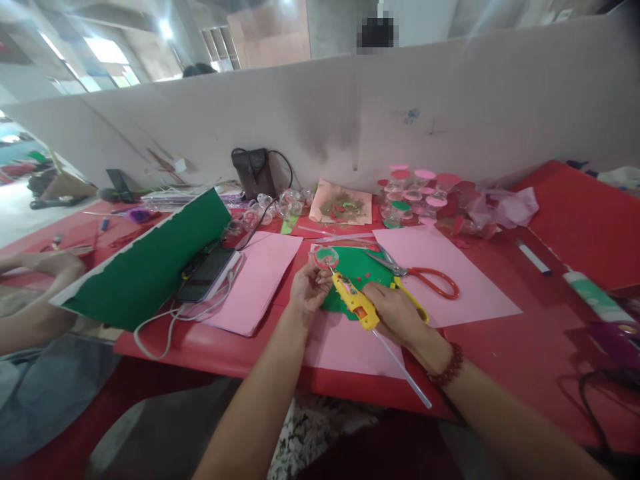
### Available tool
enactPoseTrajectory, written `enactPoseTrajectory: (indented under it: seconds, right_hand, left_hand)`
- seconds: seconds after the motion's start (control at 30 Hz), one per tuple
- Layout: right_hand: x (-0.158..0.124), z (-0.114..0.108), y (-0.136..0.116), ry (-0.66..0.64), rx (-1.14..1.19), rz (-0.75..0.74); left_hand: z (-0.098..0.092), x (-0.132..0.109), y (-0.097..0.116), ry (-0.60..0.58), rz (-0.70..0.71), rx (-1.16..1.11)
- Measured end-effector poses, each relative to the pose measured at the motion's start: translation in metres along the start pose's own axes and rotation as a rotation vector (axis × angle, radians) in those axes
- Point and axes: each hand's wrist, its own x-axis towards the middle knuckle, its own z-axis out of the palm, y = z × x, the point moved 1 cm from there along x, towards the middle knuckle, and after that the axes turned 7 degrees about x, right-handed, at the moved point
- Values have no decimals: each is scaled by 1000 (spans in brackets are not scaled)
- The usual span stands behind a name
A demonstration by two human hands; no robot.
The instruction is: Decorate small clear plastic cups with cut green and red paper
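Observation:
My left hand is closed on a small clear plastic cup with a reddish rim, its round opening facing me. In my right hand is a yellow glue gun, its nozzle touching or just short of the cup's rim. A clear glue stick sticks out of the gun's back end. Under both hands lies green paper with small red scraps, over pink paper. Scissors with orange-red handles lie to the right of my right hand.
A phone with a white cable leans by a green board at left. Behind stand clear cups with coloured discs and a dark bag. A marker and a bottle lie right. Another person's hand rests far left.

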Motion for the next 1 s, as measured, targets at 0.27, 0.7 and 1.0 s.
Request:
enactPoseTrajectory:
  seconds: [0.27,0.7,1.0]
  right_hand:
    - [0,0,2,-21,2,49]
    - [0,2,1,-16,26,61]
    - [2,-1,2,-46,39,127]
  left_hand:
    - [-2,3,-2,-32,40,36]
    - [-4,3,-2,-15,67,24]
    - [-2,2,-2,9,96,34]
